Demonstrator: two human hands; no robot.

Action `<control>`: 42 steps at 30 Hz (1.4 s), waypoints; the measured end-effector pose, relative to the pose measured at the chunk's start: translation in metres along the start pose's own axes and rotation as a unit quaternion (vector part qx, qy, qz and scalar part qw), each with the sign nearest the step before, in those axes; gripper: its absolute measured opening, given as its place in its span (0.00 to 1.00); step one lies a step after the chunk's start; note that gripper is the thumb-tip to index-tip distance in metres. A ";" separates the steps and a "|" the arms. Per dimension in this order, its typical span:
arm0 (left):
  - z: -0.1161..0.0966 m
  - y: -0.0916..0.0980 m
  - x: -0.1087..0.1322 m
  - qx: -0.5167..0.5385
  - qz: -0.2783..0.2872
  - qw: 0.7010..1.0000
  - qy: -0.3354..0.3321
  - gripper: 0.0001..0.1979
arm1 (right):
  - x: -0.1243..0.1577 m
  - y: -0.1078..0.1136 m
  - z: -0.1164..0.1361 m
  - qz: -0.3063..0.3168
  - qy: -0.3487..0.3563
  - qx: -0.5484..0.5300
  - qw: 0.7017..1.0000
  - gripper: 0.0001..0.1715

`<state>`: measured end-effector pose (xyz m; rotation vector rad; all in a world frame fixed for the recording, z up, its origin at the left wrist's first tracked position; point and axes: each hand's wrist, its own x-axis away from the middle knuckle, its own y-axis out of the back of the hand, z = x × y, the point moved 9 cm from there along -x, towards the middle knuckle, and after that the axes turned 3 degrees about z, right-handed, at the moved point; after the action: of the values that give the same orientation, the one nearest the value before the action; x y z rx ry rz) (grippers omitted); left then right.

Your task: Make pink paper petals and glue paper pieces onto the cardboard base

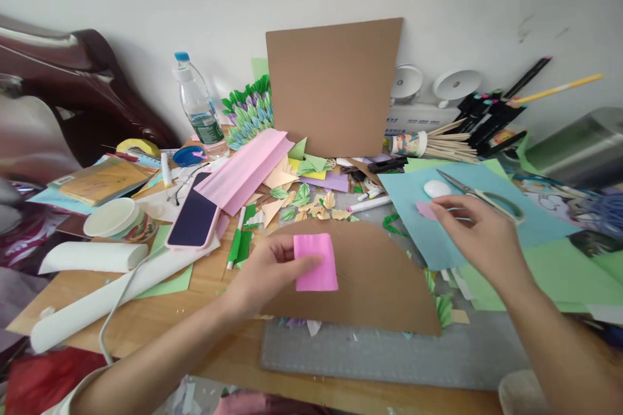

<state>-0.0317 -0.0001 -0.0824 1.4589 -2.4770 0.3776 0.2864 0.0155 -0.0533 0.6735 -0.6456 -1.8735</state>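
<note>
Between the thumb and fingers of my left hand [277, 266] is a bright pink paper square [318, 275], raised over a brown cardboard piece [379, 292] with a curved edge. My right hand [481, 240] pinches a small pink paper scrap [425, 210] above a blue paper sheet [413, 233]. Close to those fingertips lie a white rounded object [437, 189] and scissors [487, 198]. Folded paper leaves [442, 311] stick out from under the cardboard's right edge. Beneath it is a grey cutting mat [379, 356].
A cardboard sheet [335, 87] leans against the wall. Left of it stand a plastic bottle [202, 110], folded pink paper [248, 168] and a phone [195, 214]. Paper scraps [316, 168] are heaped mid-table. To the right are a cup of sticks [409, 142] and several black markers [487, 117].
</note>
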 end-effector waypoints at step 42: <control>0.011 -0.005 -0.008 -0.137 0.032 0.989 -0.047 0.12 | 0.108 -0.122 0.090 0.186 -0.039 -0.399 0.897 0.04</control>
<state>-0.0243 -0.0001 -0.0952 1.3157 -2.5313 -0.0240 0.1099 -0.0288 -0.0921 -0.0672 -0.0043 -1.6057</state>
